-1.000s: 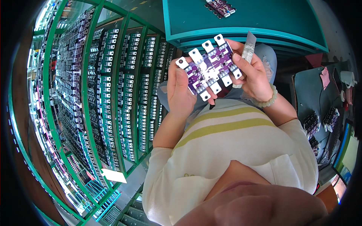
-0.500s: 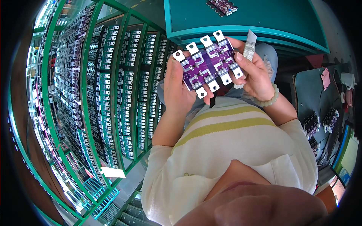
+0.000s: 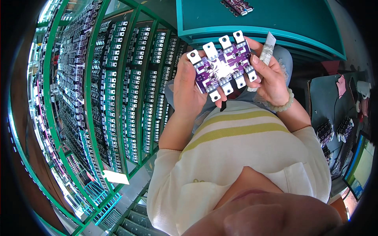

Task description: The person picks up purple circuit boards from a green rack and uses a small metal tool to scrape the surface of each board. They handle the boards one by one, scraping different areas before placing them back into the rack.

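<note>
- The left hand (image 3: 188,88) is curled around the left edge of a purple circuit board (image 3: 223,67), with its thumb lying on the front.
- The right hand (image 3: 271,76) grips the right edge of the same board, fingers bent over it.
- The right hand also pinches a small silvery strip (image 3: 269,47) that sticks up behind the board (what it is made of I cannot tell).
- The board is tilted and held up in front of the person's chest, just below the teal table (image 3: 283,23). It has white metal tabs (image 3: 220,41) along its top and bottom edges.
- A pale bead bracelet (image 3: 286,105) sits on the right wrist.
- More purple boards (image 3: 238,6) lie on the table, well apart from the hands.
- On the left, green racks (image 3: 118,86) are packed with many boards in rows.
- The person wears a white shirt with yellow stripes (image 3: 236,129).
</note>
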